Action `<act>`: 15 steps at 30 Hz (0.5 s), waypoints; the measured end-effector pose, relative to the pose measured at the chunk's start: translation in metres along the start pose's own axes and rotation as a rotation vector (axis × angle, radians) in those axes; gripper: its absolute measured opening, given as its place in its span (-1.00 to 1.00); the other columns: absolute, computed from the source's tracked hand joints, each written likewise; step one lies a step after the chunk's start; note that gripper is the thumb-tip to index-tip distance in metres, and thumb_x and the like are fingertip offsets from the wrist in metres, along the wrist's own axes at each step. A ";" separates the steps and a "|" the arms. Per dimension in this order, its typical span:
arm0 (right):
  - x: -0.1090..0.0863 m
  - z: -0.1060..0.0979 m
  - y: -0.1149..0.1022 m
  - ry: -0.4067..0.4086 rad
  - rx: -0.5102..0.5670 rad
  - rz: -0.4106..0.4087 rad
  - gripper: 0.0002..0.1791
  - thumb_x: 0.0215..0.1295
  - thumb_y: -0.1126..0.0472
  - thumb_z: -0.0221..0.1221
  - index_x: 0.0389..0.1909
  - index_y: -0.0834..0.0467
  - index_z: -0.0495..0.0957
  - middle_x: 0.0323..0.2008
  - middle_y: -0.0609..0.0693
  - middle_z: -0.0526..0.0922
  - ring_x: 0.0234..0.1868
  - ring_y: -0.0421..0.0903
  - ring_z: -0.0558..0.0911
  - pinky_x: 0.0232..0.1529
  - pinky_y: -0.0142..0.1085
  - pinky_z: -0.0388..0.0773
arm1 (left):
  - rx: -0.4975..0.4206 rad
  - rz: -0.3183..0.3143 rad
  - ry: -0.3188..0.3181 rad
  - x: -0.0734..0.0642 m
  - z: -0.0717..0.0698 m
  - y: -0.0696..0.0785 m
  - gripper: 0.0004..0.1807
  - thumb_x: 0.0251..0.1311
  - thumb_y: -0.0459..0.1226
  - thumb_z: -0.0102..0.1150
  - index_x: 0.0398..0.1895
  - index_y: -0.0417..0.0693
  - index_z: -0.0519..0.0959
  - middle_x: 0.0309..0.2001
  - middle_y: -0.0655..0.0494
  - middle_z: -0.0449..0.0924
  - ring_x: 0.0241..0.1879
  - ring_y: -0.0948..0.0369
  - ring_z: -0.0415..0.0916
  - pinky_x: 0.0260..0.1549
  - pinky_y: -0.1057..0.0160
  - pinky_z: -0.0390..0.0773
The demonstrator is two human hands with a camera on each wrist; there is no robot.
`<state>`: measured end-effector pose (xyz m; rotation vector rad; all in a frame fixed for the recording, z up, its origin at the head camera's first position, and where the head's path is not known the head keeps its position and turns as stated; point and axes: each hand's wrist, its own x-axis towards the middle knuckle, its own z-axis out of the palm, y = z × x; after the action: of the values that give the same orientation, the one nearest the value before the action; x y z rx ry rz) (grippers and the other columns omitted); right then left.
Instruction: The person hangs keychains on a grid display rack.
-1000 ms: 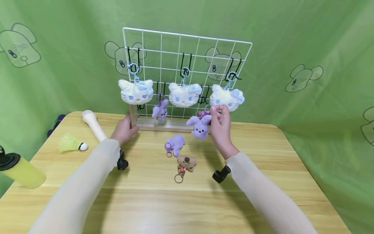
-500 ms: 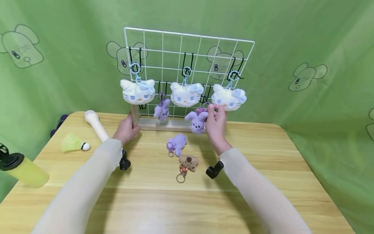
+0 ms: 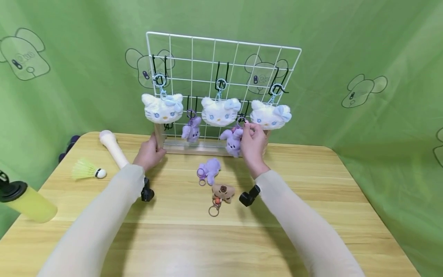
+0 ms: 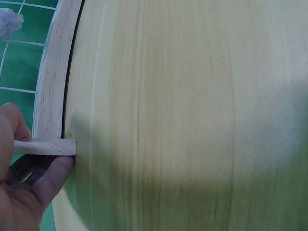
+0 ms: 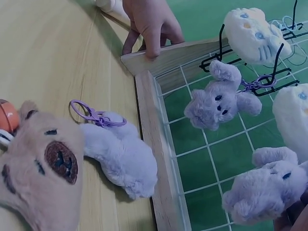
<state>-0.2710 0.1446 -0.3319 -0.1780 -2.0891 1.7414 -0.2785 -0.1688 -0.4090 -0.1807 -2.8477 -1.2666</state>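
Note:
My left hand [image 3: 147, 154] grips the wooden side piece [image 4: 48, 146] of a white wire grid rack [image 3: 225, 40], thumb on one face and fingers on the other. My right hand [image 3: 254, 149] pinches a purple plush bunny keychain [image 3: 233, 144] near its ring [image 3: 241, 121], which overlaps a black hook at the rack's lower right. In the right wrist view that bunny [image 5: 263, 188] shows at the lower right, the fingers mostly hidden behind it. Another purple bunny keychain [image 3: 191, 130] hangs from a hook left of it. White plush cat-head keychains [image 3: 220, 111] hang along the row above.
On the wooden table [image 3: 194, 246] before the rack lie a purple plush keychain [image 3: 210, 168] and a brown bear keychain [image 3: 223, 191]. At left are a white stick-like object [image 3: 113, 148], a shuttlecock [image 3: 88, 170] and a yellow bottle [image 3: 32, 204]. A green curtain [image 3: 346, 46] stands behind.
My right hand has moved a little left and up with the bunny keychain, bringing its ring to the lower right hook. My left hand keeps its grip on the rack's side.

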 end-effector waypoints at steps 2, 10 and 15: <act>0.000 0.002 0.000 0.002 -0.025 0.006 -0.67 0.62 0.14 0.06 0.01 0.33 0.62 -0.50 0.03 0.73 -0.59 -0.42 0.51 -0.62 -0.55 0.41 | -0.003 -0.001 -0.002 0.000 0.000 0.000 -0.23 0.43 -0.39 0.08 0.60 -0.37 0.00 0.39 -0.58 0.37 0.27 -0.39 0.52 0.28 -0.24 0.65; 0.003 0.012 0.006 0.043 0.000 0.027 -0.75 0.61 0.09 0.08 -0.08 0.20 0.58 -0.53 -0.21 0.60 -0.65 -0.37 0.43 -0.71 -0.54 0.32 | 0.002 0.001 0.005 -0.002 0.001 0.001 -0.24 0.42 -0.38 0.08 0.59 -0.39 0.02 0.37 -0.57 0.40 0.24 -0.37 0.55 0.24 -0.23 0.67; 0.007 0.020 0.010 0.079 0.161 -0.010 -0.84 0.59 0.21 0.10 -0.17 0.22 0.54 -0.43 -0.15 0.64 -0.50 -0.40 0.58 -0.54 -0.58 0.55 | 0.010 -0.005 0.004 -0.001 0.000 0.001 -0.25 0.43 -0.38 0.08 0.59 -0.40 0.02 0.36 -0.58 0.41 0.20 -0.36 0.57 0.20 -0.22 0.70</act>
<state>-0.2868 0.1309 -0.3427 -0.1860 -1.8824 1.8559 -0.2776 -0.1683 -0.4085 -0.1712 -2.8517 -1.2525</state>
